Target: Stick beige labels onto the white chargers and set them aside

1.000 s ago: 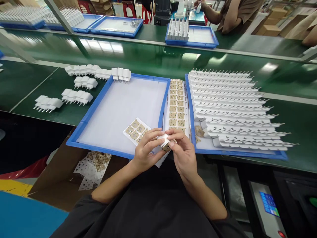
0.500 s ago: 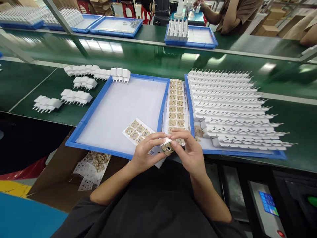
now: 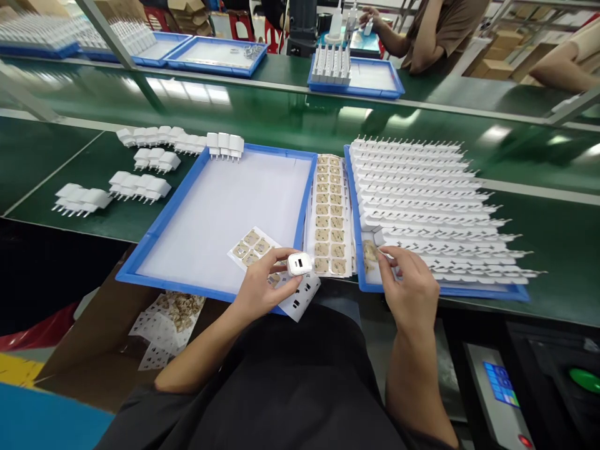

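Note:
My left hand [image 3: 265,281] grips a white plug charger [image 3: 299,264], its port face turned up towards me. That face is white, with a dark port opening and a smaller one beside it. Over the near left corner of the right tray, my right hand [image 3: 407,281] is closed in a pinch at a tan film piece [image 3: 370,251]; loose tan pieces lie there, and the fingers partly hide the contact. Below my left hand lies a sheet of tan stickers [image 3: 250,247], overlapping a white sheet with black marks [image 3: 304,294].
A blue-rimmed left tray [image 3: 164,234] holds several chargers [image 3: 225,145] at its back edge. Rows of chargers [image 3: 422,206] fill the right tray [image 3: 487,290]. Sticker strips [image 3: 329,219] lie between the trays. More chargers [image 3: 140,186] stand left. A co-worker's arm [image 3: 429,50] is across the bench.
My right hand has left the charger and moved right to the tray corner. The charger's face, tan before, now shows white. My left hand still holds it, slightly further left and higher.

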Demonstrator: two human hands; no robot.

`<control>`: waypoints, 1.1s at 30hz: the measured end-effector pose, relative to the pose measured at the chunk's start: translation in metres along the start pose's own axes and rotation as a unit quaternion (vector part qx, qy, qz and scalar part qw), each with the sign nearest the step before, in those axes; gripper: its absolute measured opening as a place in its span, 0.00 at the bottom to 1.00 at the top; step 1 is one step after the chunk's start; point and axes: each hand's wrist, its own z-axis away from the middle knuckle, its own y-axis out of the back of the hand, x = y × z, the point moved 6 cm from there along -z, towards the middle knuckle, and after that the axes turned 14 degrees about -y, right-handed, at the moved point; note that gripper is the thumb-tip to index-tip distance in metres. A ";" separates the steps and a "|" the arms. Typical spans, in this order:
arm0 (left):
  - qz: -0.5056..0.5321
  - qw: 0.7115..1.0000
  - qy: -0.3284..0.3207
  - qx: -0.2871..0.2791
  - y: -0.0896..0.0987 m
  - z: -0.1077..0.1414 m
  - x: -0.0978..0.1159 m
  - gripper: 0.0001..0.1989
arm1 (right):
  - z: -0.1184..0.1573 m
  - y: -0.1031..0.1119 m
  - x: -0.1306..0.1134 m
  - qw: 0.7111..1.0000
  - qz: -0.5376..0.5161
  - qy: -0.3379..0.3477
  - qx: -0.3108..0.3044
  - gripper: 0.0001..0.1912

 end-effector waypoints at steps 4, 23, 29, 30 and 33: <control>-0.031 0.999 0.029 -0.015 0.009 -0.002 -0.003 0.16 | -0.004 -0.001 0.003 0.995 0.098 -0.003 -0.003 0.10; -0.443 0.893 0.067 0.046 0.150 -0.212 -0.138 0.16 | 0.058 -0.072 -0.094 0.924 -0.163 0.224 -0.264 0.09; -0.429 0.894 0.102 0.080 0.153 -0.247 -0.164 0.17 | 0.059 -0.074 -0.094 0.920 -0.155 0.223 -0.283 0.08; -0.427 0.893 0.111 0.085 0.152 -0.250 -0.168 0.18 | 0.059 -0.074 -0.093 0.920 -0.156 0.221 -0.284 0.09; -0.426 0.889 0.137 0.097 0.151 -0.253 -0.174 0.20 | 0.058 -0.075 -0.093 0.921 -0.159 0.214 -0.283 0.10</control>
